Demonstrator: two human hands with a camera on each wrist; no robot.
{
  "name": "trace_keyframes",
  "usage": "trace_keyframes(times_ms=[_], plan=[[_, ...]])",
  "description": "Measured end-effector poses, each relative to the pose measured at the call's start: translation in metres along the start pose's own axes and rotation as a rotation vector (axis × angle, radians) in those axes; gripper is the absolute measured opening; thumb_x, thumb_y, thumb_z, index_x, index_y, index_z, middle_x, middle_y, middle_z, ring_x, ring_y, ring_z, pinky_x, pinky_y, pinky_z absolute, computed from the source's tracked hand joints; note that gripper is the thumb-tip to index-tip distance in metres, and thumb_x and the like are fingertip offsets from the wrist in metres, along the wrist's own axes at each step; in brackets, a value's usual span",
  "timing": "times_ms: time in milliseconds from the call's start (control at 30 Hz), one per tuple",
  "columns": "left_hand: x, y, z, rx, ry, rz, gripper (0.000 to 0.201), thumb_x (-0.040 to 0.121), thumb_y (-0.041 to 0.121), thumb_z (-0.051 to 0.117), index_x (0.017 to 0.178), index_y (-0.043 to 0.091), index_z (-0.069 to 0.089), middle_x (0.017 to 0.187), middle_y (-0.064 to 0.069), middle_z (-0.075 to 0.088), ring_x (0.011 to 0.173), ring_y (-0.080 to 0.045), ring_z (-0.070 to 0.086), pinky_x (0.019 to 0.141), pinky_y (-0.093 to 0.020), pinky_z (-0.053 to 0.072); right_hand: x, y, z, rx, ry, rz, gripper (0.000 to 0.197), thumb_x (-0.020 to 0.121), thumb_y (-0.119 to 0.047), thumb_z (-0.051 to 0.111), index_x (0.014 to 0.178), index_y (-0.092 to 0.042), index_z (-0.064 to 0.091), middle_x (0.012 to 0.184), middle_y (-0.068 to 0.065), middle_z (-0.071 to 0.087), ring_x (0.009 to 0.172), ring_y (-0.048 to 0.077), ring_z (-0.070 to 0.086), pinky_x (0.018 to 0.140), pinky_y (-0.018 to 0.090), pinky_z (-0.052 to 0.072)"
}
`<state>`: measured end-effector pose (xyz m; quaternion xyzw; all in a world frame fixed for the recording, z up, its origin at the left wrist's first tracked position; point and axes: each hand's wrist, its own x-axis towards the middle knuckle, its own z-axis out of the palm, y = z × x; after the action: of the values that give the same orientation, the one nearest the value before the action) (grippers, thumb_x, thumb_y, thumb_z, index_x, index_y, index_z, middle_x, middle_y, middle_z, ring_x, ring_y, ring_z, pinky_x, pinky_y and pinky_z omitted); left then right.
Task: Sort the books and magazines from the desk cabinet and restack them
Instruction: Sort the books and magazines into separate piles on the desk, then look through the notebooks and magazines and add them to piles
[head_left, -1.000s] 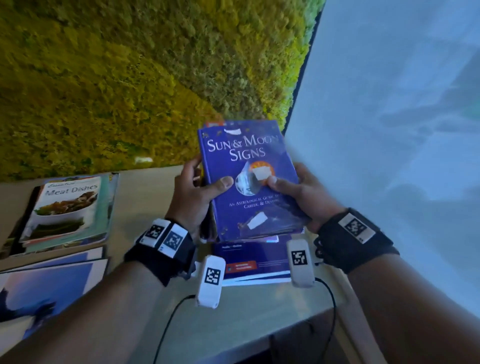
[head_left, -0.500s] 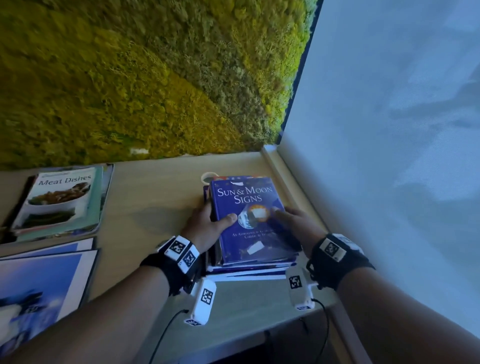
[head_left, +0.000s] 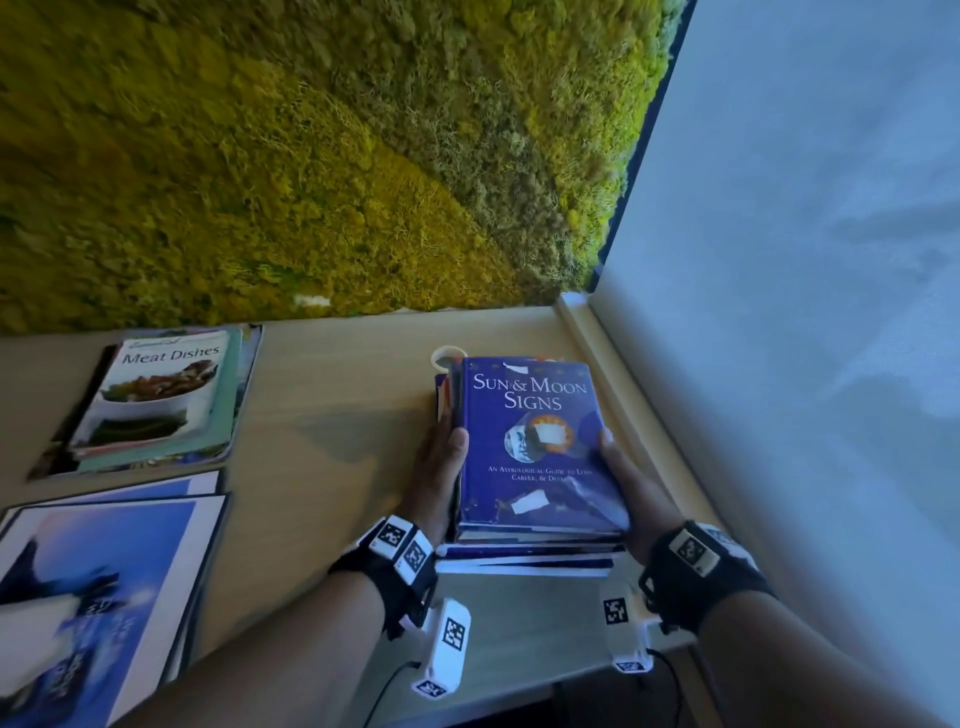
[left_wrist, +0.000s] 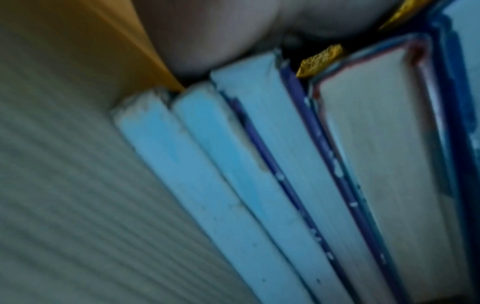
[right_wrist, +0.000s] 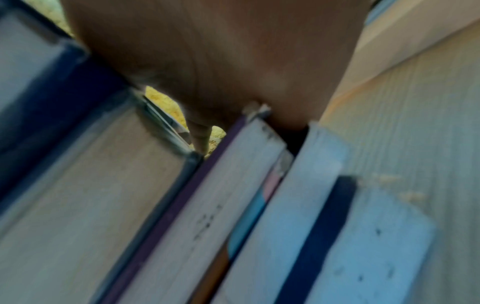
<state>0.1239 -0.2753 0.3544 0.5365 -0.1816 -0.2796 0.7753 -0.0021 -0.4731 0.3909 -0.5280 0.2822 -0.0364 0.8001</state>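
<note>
A blue hardback, "Sun & Moon Signs" (head_left: 530, 441), lies on top of a stack of books (head_left: 519, 564) at the right end of the wooden desk (head_left: 337, 415). My left hand (head_left: 436, 467) holds the book's left edge, thumb tip against the cover. On the right edge, my right hand (head_left: 623, 483) has its thumb at the cover and its fingers tucked below. The wrist views show each palm (left_wrist: 221, 30) (right_wrist: 221, 51) against the stacked page edges (left_wrist: 182, 164) (right_wrist: 259, 205). A small gap shows under the top book (right_wrist: 91, 164).
A pile of magazines topped by "Meat Dishes" (head_left: 156, 400) lies at the back left. Large blue-covered magazines (head_left: 104, 571) lie front left. A moss wall (head_left: 311, 156) backs the desk, a white wall (head_left: 805, 312) closes the right side. A small white ring (head_left: 447, 356) sits behind the stack.
Both hands have lowered the blue book from mid-air onto the stack. My thumbs have slid from the cover's middle out to its side edges.
</note>
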Motion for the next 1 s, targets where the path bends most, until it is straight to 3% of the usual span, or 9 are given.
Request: trace_keyframes(times_ms=[133,333,433,533,633,733,800,900,1000], plan=[[-0.002,-0.005,0.005,-0.095,0.017,-0.023,0.066,0.095,0.052,0.056,0.153,0.027,0.037,0.15,-0.016,0.05,0.136,-0.04,0.05,0.107,-0.068,0.039,-0.001,0.002,-0.003,0.056,-0.008,0.015,0.055,0.101,-0.055,0.043,0.098,-0.016,0.082,0.103,0.018,0.079,0.08,0.029,0.078,0.069,0.035,0.064],[-0.016,-0.028,0.008,-0.082,0.097,0.01,0.073,0.094,0.057,0.06,0.156,0.042,0.025,0.162,-0.005,0.033,0.146,-0.035,0.038,0.11,-0.067,0.036,-0.015,-0.001,-0.009,-0.009,-0.002,0.049,0.055,0.099,-0.057,0.047,0.103,-0.015,0.081,0.107,0.019,0.078,0.086,0.03,0.078,0.07,0.034,0.064],[-0.028,-0.029,0.015,-0.079,0.096,-0.019,0.076,0.092,0.055,0.063,0.156,0.041,0.024,0.161,-0.009,0.035,0.143,-0.039,0.041,0.107,-0.069,0.039,-0.028,-0.001,-0.012,-0.111,-0.019,0.082,0.055,0.098,-0.053,0.051,0.117,-0.008,0.075,0.112,0.021,0.076,0.097,0.033,0.076,0.08,0.036,0.063],[-0.036,-0.013,0.021,-0.015,0.09,0.018,0.073,0.094,0.053,0.06,0.156,0.035,0.027,0.157,-0.01,0.042,0.139,-0.035,0.048,0.107,-0.063,0.043,-0.034,-0.01,-0.015,-0.254,-0.013,0.02,0.058,0.09,-0.051,0.066,0.122,-0.003,0.071,0.104,0.015,0.079,0.081,0.026,0.077,0.072,0.028,0.062],[-0.046,0.005,0.019,0.122,0.033,0.027,0.051,0.098,0.05,0.053,0.148,0.045,0.04,0.148,-0.002,0.055,0.134,-0.028,0.055,0.109,-0.056,0.044,-0.027,-0.032,-0.012,-0.618,0.118,-0.148,0.087,0.067,-0.063,0.084,0.134,-0.013,0.061,0.125,0.008,0.071,0.103,0.022,0.069,0.094,0.035,0.051],[-0.063,0.016,-0.002,0.263,0.024,-0.092,0.042,0.09,0.057,0.058,0.129,0.041,0.06,0.129,0.006,0.07,0.121,-0.018,0.064,0.11,-0.052,0.043,-0.027,-0.058,0.003,-0.88,0.277,-0.427,0.033,0.09,-0.031,0.076,0.121,-0.034,0.065,0.123,0.01,0.069,0.109,0.021,0.066,0.101,0.041,0.05],[-0.082,0.027,-0.021,0.35,0.086,-0.154,0.044,0.077,0.062,0.063,0.115,0.038,0.065,0.116,0.013,0.072,0.111,-0.01,0.065,0.1,-0.04,0.047,-0.04,-0.066,0.035,-0.85,0.197,-0.548,0.014,0.093,-0.028,0.073,0.101,-0.039,0.067,0.106,0.004,0.074,0.092,0.007,0.069,0.088,0.036,0.055],[-0.114,0.053,-0.055,0.432,0.166,-0.169,0.061,0.06,0.067,0.064,0.11,0.032,0.066,0.108,0.011,0.069,0.099,-0.006,0.065,0.078,-0.025,0.046,-0.06,-0.056,0.094,-0.813,-0.073,-0.634,0.012,0.096,-0.016,0.068,0.099,-0.027,0.071,0.083,-0.007,0.074,0.069,-0.001,0.062,0.069,0.019,0.049],[-0.157,0.084,-0.122,0.533,0.341,-0.15,0.056,0.071,0.058,0.066,0.114,0.022,0.069,0.103,0.005,0.07,0.092,-0.008,0.064,0.072,-0.021,0.046,-0.062,-0.014,0.169,-0.872,-0.363,-0.575,0.014,0.097,-0.013,0.066,0.1,-0.026,0.072,0.084,-0.004,0.074,0.077,0.0,0.065,0.076,0.021,0.051]])
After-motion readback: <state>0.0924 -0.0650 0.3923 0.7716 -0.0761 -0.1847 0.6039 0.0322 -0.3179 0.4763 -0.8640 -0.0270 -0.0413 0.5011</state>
